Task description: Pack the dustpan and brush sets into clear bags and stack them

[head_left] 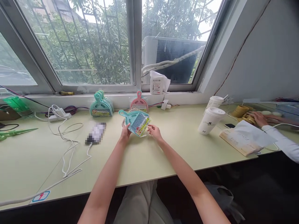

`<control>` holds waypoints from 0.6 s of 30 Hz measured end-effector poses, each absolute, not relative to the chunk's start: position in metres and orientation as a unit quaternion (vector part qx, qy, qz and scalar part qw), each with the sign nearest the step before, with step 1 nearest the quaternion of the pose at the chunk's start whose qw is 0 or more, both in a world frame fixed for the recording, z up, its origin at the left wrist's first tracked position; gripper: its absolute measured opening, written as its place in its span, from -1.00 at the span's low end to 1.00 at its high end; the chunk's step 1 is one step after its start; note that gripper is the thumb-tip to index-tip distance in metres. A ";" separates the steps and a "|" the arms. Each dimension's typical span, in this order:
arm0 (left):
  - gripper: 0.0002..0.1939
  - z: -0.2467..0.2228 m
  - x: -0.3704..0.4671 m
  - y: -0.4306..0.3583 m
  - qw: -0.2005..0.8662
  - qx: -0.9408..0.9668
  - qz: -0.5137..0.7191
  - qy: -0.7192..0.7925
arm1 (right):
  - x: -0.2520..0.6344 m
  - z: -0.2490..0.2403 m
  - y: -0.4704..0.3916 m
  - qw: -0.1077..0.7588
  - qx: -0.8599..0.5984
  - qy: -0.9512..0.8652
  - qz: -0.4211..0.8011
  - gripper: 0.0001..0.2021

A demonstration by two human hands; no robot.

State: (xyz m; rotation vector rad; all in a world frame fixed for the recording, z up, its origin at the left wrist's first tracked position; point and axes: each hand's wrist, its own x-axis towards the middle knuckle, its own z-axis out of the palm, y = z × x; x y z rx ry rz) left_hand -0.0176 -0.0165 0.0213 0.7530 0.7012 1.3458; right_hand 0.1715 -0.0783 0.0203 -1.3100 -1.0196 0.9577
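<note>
A teal dustpan-and-brush set (137,122) in clear packaging, with a yellow-green label, is tilted above the table in the middle. My left hand (125,132) is closed on its lower left edge. Close to the label's right corner, my right hand (154,132) has its fingers curled; whether they pinch the wrapper is too small to tell. Several similar teal sets (102,105) stand together behind, to the left. A pink set (139,102) stands against the sill, partly hidden by the held one.
White cables (67,146) and a blurred phone (96,133) lie left. White cups (211,120) and a tissue pack (245,138) stand right. Another person's hand (259,119) touches yellow rolls (243,112) at far right. A power strip (60,115) lies back left.
</note>
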 end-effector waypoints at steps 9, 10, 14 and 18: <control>-0.44 0.042 -0.016 -0.036 0.680 0.516 0.441 0.278 | 0.171 0.017 -0.078 0.693 -0.485 -0.321 0.425 -0.68; -0.43 0.045 -0.016 -0.038 0.672 0.543 0.425 0.270 | 0.172 0.018 -0.077 0.706 -0.487 -0.310 0.409 -0.65; -0.39 0.048 -0.019 -0.034 0.632 0.596 0.409 0.279 | 0.185 0.029 -0.077 0.711 -0.467 -0.327 0.412 -0.57; -0.39 0.032 -0.028 -0.016 0.599 0.564 0.425 0.378 | 0.196 0.035 -0.081 0.676 -0.476 -0.343 0.446 -0.61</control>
